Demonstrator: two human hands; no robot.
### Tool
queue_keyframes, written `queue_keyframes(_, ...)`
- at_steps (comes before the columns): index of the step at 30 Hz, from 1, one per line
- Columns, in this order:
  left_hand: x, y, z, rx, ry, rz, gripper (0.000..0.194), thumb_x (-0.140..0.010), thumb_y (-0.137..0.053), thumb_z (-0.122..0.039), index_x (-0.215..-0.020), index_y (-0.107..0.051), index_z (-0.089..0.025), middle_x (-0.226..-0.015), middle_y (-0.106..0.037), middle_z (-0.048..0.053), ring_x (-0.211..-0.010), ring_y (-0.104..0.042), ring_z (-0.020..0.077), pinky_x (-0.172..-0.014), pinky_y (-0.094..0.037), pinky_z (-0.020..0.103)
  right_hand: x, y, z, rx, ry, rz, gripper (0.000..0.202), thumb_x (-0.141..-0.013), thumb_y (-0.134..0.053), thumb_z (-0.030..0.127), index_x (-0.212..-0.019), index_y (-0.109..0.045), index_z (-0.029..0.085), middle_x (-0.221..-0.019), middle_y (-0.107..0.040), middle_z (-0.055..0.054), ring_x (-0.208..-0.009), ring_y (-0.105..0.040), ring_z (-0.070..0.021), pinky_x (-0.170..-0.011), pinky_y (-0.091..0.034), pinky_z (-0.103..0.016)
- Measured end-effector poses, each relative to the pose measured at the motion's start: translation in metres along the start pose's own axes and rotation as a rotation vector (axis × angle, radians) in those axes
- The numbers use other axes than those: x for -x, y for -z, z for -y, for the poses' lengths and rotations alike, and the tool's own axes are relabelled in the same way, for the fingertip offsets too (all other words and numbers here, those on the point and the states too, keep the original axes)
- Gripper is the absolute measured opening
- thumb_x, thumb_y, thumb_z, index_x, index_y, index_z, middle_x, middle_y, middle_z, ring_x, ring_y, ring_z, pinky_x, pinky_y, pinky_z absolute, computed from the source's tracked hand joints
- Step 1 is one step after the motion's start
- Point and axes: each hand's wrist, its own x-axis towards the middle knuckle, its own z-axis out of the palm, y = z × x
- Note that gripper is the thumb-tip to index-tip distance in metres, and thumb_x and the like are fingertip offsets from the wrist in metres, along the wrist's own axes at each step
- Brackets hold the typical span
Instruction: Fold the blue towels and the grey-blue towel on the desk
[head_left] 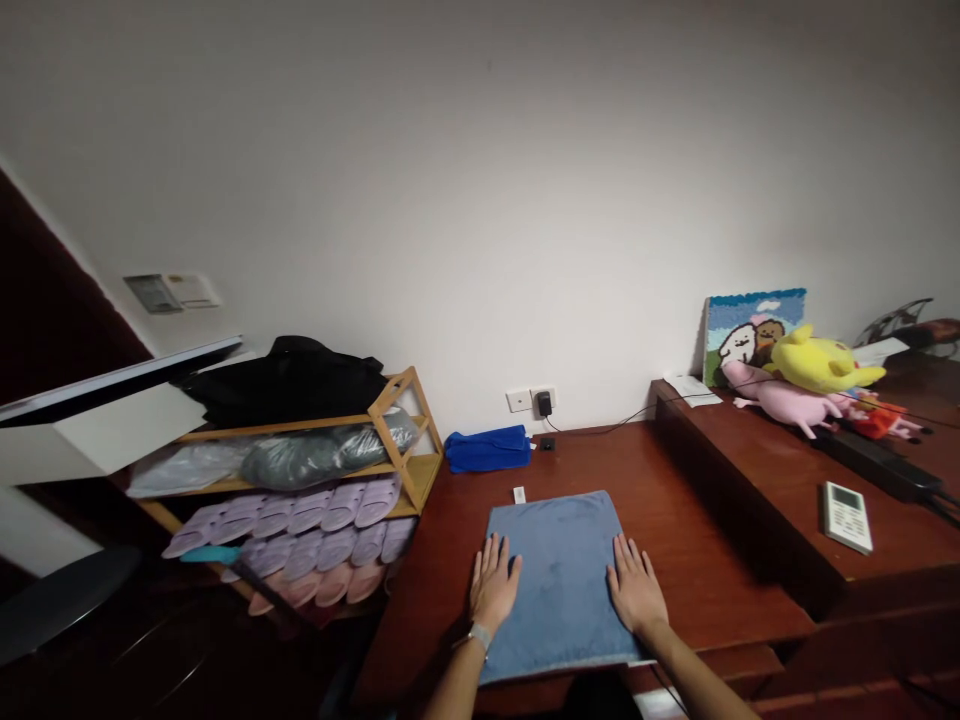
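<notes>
A grey-blue towel (562, 590) lies spread flat on the reddish-brown wooden desk (697, 560), with a small white label at its far edge. My left hand (495, 588) rests on the towel's left edge, fingers stretched out and pointing away from me. On the opposite edge lies my right hand (636, 588), palm down with its fingers a little apart. Neither hand grips the cloth. Beyond the towel, against the wall, is a folded bright blue cloth (487, 449).
Left of the desk stands a wooden rack (405, 440) with purple and pink slippers (330, 508) and a black bag (292, 385) on top. A raised ledge at right bears plush toys (817, 365), a picture (757, 320) and a white remote control (847, 517). A black plug (544, 403) sits in the wall socket.
</notes>
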Motion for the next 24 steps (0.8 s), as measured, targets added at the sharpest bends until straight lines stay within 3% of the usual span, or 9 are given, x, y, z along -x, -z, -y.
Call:
queue_keyframes(3, 0.010, -0.003, -0.052, 0.026, -0.172, -0.104, 0.061, -0.106, -0.023, -0.044, -0.158, -0.039, -0.017, -0.168, -0.029, 0.008, -0.156, -0.024, 0.0250, -0.128, -0.021, 0.048, 0.002, 0.002, 0.001, 0.000, 0.001, 0.000, 0.070, -0.101, -0.015, 0.043, -0.163, -0.019, 0.010, -0.170, -0.015, -0.003, -0.158, -0.012, -0.0222, -0.128, -0.007, -0.042)
queue_keyframes(6, 0.026, -0.020, -0.114, 0.103, -0.327, -0.084, 0.063, -0.106, -0.021, -0.050, -0.160, -0.034, -0.020, -0.168, -0.029, 0.005, -0.156, -0.024, 0.0227, -0.128, -0.024, 0.045, 0.002, 0.002, 0.000, 0.002, 0.011, 0.004, 0.070, -0.101, -0.015, 0.042, -0.162, -0.019, 0.010, -0.171, -0.015, -0.003, -0.158, -0.011, -0.0222, -0.128, -0.007, -0.042)
queue_keyframes(9, 0.038, -0.039, -0.144, 0.138, -0.354, -0.037, 0.063, -0.106, -0.019, -0.050, -0.160, -0.034, -0.022, -0.168, -0.030, 0.005, -0.156, -0.026, 0.0227, -0.128, -0.026, 0.045, 0.001, 0.000, -0.002, 0.008, 0.028, 0.004, 0.069, -0.100, -0.019, 0.040, -0.162, -0.022, 0.011, -0.170, -0.016, -0.004, -0.159, -0.010, -0.0229, -0.128, -0.007, -0.044)
queue_keyframes(12, 0.045, -0.046, -0.124, 0.108, -0.347, -0.022, 0.062, -0.106, -0.019, -0.050, -0.162, -0.029, -0.024, -0.169, -0.027, 0.004, -0.156, -0.025, 0.0243, -0.128, -0.026, 0.048, 0.000, -0.002, -0.002, 0.005, 0.030, -0.005, 0.069, -0.100, -0.018, 0.042, -0.162, -0.023, 0.011, -0.170, -0.018, -0.004, -0.158, -0.012, -0.0234, -0.128, -0.007, -0.044)
queue_keyframes(19, 0.062, -0.026, -0.003, -0.039, -0.088, -0.010, 0.069, -0.104, -0.020, -0.057, -0.162, -0.029, -0.021, -0.168, -0.027, 0.006, -0.156, -0.026, 0.0262, -0.127, -0.027, 0.048, 0.002, -0.003, -0.001, 0.010, 0.005, -0.005, 0.071, -0.100, -0.016, 0.044, -0.162, -0.021, 0.010, -0.171, -0.018, -0.005, -0.158, -0.013, -0.0230, -0.128, -0.006, -0.043)
queue_keyframes(21, 0.067, -0.023, 0.013, -0.051, -0.067, -0.026, 0.070, -0.104, -0.021, -0.058, -0.162, -0.030, -0.020, -0.168, -0.028, 0.006, -0.155, -0.027, 0.0260, -0.127, -0.027, 0.048, 0.002, -0.005, -0.002, 0.023, 0.002, -0.007, 0.071, -0.100, -0.016, 0.044, -0.162, -0.021, 0.010, -0.171, -0.018, -0.005, -0.158, -0.013, -0.0232, -0.128, -0.006, -0.043)
queue_keyframes(24, 0.070, -0.021, 0.014, -0.050, -0.061, -0.052, 0.069, -0.104, -0.021, -0.057, -0.160, -0.033, -0.019, -0.168, -0.028, 0.007, -0.156, -0.026, 0.0256, -0.128, -0.025, 0.047, 0.001, -0.007, -0.002, 0.040, 0.004, -0.018, 0.071, -0.100, -0.016, 0.044, -0.162, -0.021, 0.009, -0.171, -0.019, -0.006, -0.158, -0.014, -0.0233, -0.128, -0.006, -0.043)
